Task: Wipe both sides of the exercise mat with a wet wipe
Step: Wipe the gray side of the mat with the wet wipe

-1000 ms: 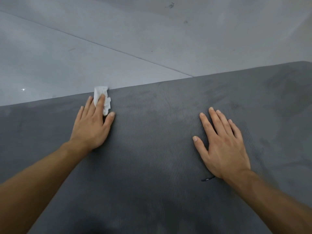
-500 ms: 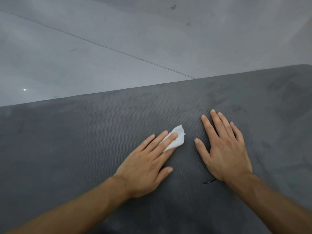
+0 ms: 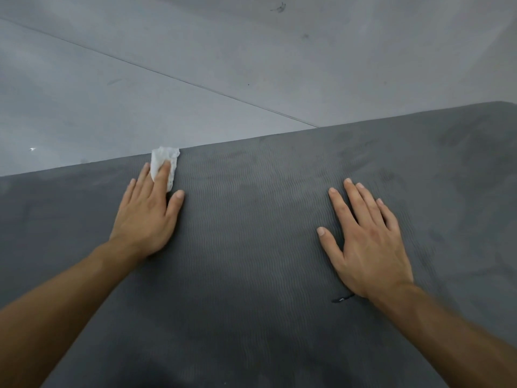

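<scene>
pale grey floor [image 3: 140,79] with one thin seam line fills the upper part of the view, and the dark grey exercise mat [image 3: 251,289] lies flat on it. the mat's long axis runs left to right across the view, and its far edge climbs from lower left toward a rounded corner at the upper right. its left end and near side are cut off by the frame. the wet wipe [image 3: 163,158], white and crumpled, sits at the mat's far edge, with its long axis pointing away from the person and its tip poking just past that edge. its lower part is hidden under the left hand [image 3: 148,217], whose straight fingers press it down. the thumb lies beside it on bare mat. the right hand [image 3: 366,247] rests flat and spread on the mat, well apart, holding nothing. a small dark mark [image 3: 342,298] by its wrist is too small to make out.
</scene>
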Demonstrator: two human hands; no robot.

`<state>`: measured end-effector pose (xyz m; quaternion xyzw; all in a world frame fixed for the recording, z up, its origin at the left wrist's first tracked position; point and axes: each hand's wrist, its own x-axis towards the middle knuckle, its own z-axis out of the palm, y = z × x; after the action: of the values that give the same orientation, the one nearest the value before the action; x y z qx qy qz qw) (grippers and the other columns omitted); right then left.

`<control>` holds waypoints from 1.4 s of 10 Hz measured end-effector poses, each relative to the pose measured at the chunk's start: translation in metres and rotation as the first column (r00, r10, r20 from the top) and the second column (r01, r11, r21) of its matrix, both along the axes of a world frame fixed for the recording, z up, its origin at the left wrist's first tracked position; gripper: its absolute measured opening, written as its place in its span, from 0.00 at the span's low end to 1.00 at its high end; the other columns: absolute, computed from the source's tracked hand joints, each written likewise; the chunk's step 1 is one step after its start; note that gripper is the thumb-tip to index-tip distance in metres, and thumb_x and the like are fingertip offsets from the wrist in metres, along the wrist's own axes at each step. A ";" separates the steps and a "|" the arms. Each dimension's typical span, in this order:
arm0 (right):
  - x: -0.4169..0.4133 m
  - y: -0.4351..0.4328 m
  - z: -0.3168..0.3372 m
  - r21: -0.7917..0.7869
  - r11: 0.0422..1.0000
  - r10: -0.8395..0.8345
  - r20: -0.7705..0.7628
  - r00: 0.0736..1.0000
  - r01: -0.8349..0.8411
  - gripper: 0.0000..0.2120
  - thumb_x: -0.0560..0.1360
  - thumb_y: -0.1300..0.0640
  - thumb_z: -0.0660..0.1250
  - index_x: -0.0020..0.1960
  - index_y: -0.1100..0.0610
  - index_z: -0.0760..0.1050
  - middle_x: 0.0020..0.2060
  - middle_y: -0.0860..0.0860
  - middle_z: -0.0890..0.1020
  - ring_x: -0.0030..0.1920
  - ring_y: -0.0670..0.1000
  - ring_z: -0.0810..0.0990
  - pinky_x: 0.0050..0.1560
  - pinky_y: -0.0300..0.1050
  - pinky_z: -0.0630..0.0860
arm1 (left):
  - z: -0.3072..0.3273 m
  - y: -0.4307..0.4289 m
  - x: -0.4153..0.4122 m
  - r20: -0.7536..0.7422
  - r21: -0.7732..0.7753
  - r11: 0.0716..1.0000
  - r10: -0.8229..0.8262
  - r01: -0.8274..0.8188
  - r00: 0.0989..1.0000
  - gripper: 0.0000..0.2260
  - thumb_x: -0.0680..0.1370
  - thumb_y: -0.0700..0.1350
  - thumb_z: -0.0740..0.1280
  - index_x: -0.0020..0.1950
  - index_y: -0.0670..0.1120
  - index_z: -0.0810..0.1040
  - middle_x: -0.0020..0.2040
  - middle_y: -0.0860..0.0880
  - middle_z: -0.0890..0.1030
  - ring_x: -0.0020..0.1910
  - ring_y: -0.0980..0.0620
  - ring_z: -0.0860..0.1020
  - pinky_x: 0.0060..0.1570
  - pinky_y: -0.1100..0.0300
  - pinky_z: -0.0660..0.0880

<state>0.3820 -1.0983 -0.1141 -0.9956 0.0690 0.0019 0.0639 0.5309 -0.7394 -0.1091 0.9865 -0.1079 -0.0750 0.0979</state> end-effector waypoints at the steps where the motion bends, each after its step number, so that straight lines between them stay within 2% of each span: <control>1: 0.000 0.000 0.001 -0.003 1.000 0.003 0.003 1.000 -0.003 0.34 0.83 0.36 0.47 0.84 0.52 0.57 0.83 0.53 0.57 0.83 0.53 0.53 0.82 0.59 0.54 | -0.003 -0.024 0.000 0.034 -0.020 0.999 -0.030 0.031 0.999 0.30 0.86 0.59 0.47 0.85 0.49 0.46 0.85 0.47 0.48 0.84 0.50 0.46 0.82 0.48 0.46; 2: 0.000 0.000 0.001 0.001 1.000 0.003 -0.002 1.000 -0.003 0.34 0.83 0.36 0.47 0.84 0.52 0.57 0.83 0.53 0.56 0.83 0.53 0.52 0.82 0.59 0.53 | -0.004 -0.052 -0.006 0.029 -0.017 0.993 -0.114 0.114 0.993 0.31 0.85 0.60 0.45 0.85 0.49 0.44 0.85 0.51 0.43 0.84 0.52 0.42 0.81 0.51 0.43; 3: 0.000 0.000 0.001 0.005 1.000 0.002 0.005 1.000 -0.002 0.34 0.83 0.36 0.47 0.84 0.52 0.57 0.83 0.54 0.57 0.83 0.53 0.52 0.82 0.59 0.54 | -0.001 -0.080 -0.015 0.002 -0.004 0.979 -0.204 0.204 0.979 0.34 0.83 0.63 0.43 0.85 0.48 0.41 0.85 0.50 0.41 0.83 0.53 0.38 0.81 0.54 0.40; 4: 0.000 0.001 0.001 0.001 1.000 0.001 0.008 1.000 -0.001 0.34 0.82 0.36 0.48 0.84 0.52 0.57 0.83 0.54 0.57 0.83 0.53 0.53 0.81 0.59 0.54 | 0.004 -0.107 -0.042 -0.027 0.033 0.921 -0.388 0.389 0.921 0.34 0.84 0.63 0.44 0.85 0.46 0.42 0.85 0.48 0.40 0.83 0.52 0.37 0.82 0.52 0.40; 5: 0.000 0.001 0.001 -0.001 1.000 -0.005 0.010 1.000 0.005 0.35 0.82 0.36 0.48 0.84 0.52 0.57 0.83 0.53 0.57 0.83 0.53 0.53 0.81 0.58 0.54 | 0.007 -0.123 -0.082 -0.049 0.058 0.825 -0.559 0.561 0.827 0.34 0.85 0.62 0.46 0.85 0.45 0.45 0.85 0.48 0.40 0.83 0.52 0.37 0.82 0.50 0.45; 6: -0.001 0.001 0.001 0.004 1.000 -0.003 0.021 1.000 0.003 0.34 0.82 0.37 0.49 0.83 0.52 0.58 0.83 0.54 0.57 0.83 0.53 0.54 0.81 0.58 0.55 | 0.007 -0.121 -0.113 -0.039 0.084 0.742 -0.664 0.665 0.747 0.32 0.86 0.61 0.49 0.85 0.44 0.48 0.85 0.48 0.41 0.84 0.51 0.39 0.81 0.50 0.45; 7: -0.001 0.000 0.000 0.008 1.000 -0.001 0.015 1.000 0.001 0.34 0.83 0.36 0.48 0.84 0.52 0.57 0.83 0.53 0.57 0.83 0.52 0.53 0.82 0.58 0.54 | 0.006 -0.105 -0.123 -0.015 0.121 0.718 -0.689 0.685 0.725 0.31 0.86 0.59 0.52 0.85 0.44 0.52 0.86 0.48 0.44 0.84 0.50 0.44 0.80 0.49 0.48; 8: -0.001 0.000 0.001 0.009 1.000 -0.002 0.005 1.000 0.002 0.34 0.82 0.36 0.48 0.84 0.51 0.57 0.83 0.53 0.56 0.83 0.52 0.52 0.82 0.58 0.53 | 0.005 -0.082 -0.109 -0.001 0.081 0.754 -0.654 0.652 0.757 0.31 0.86 0.58 0.52 0.85 0.47 0.50 0.86 0.50 0.48 0.84 0.51 0.47 0.80 0.50 0.48; 9: 0.000 0.000 0.001 0.015 1.000 0.000 -0.001 1.000 0.000 0.34 0.83 0.36 0.48 0.84 0.51 0.56 0.84 0.53 0.56 0.84 0.52 0.51 0.82 0.59 0.53 | 0.001 -0.048 -0.076 0.026 0.050 0.870 -0.491 0.490 0.870 0.30 0.86 0.60 0.48 0.85 0.50 0.48 0.84 0.46 0.56 0.84 0.52 0.49 0.81 0.51 0.47; 10: -0.001 0.000 0.001 0.013 1.000 0.000 -0.004 1.000 0.000 0.34 0.83 0.36 0.47 0.84 0.51 0.56 0.84 0.53 0.56 0.84 0.52 0.51 0.82 0.59 0.53 | -0.001 -0.010 -0.037 0.024 0.076 0.961 -0.267 0.265 0.963 0.32 0.84 0.64 0.44 0.85 0.50 0.51 0.84 0.45 0.58 0.83 0.52 0.51 0.80 0.56 0.42; 11: 0.000 0.000 0.001 0.018 1.000 -0.002 0.010 1.000 0.002 0.34 0.83 0.36 0.48 0.84 0.52 0.57 0.83 0.53 0.56 0.83 0.52 0.52 0.82 0.59 0.54 | 0.001 0.012 -0.009 0.015 0.092 0.988 -0.123 0.121 0.992 0.35 0.82 0.66 0.43 0.85 0.49 0.50 0.84 0.45 0.56 0.84 0.50 0.50 0.80 0.53 0.43; 12: 0.000 0.000 0.000 0.016 1.000 0.000 0.008 1.000 0.000 0.34 0.83 0.36 0.48 0.84 0.52 0.57 0.83 0.53 0.57 0.83 0.52 0.52 0.81 0.59 0.54 | 0.005 0.012 0.008 0.005 0.081 0.995 -0.065 0.064 0.998 0.36 0.81 0.67 0.42 0.85 0.51 0.46 0.85 0.46 0.52 0.84 0.51 0.47 0.81 0.51 0.45; 13: 0.000 0.000 0.000 0.014 1.000 0.000 0.009 1.000 0.000 0.34 0.83 0.36 0.48 0.84 0.52 0.57 0.83 0.53 0.57 0.83 0.53 0.52 0.81 0.59 0.54 | 0.003 -0.014 0.011 0.026 0.017 0.991 -0.131 0.131 0.991 0.33 0.82 0.63 0.45 0.85 0.53 0.43 0.85 0.49 0.48 0.84 0.51 0.46 0.81 0.49 0.47; 14: 0.000 0.000 0.001 0.013 1.000 0.001 0.007 1.000 -0.001 0.34 0.83 0.36 0.48 0.84 0.52 0.57 0.83 0.53 0.56 0.83 0.52 0.52 0.82 0.59 0.53 | -0.003 -0.056 0.007 0.013 -0.022 0.985 -0.170 0.170 0.985 0.32 0.84 0.60 0.46 0.85 0.48 0.45 0.85 0.49 0.44 0.84 0.53 0.41 0.82 0.51 0.44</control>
<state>0.3819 -1.0981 -0.1132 -0.9952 0.0683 -0.0010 0.0706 0.5380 -0.7958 -0.1123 0.9729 -0.1929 -0.0762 0.1019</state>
